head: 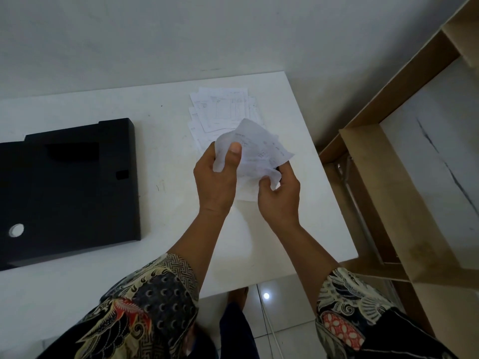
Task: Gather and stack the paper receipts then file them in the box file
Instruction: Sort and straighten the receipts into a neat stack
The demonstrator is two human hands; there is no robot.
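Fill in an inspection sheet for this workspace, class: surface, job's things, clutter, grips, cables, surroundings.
Surface: white table, lightly marked.
Job's things: black box file lying flat, closed, at left; receipts spread at the far edge; crumpled bunch held up.
Clutter: nothing seen.
Grips: left hand and right hand both hold the bunch.
Cables: thin white line on the floor, possibly a cable.
Surroundings: white wall; wooden shelving at right; tiled floor.
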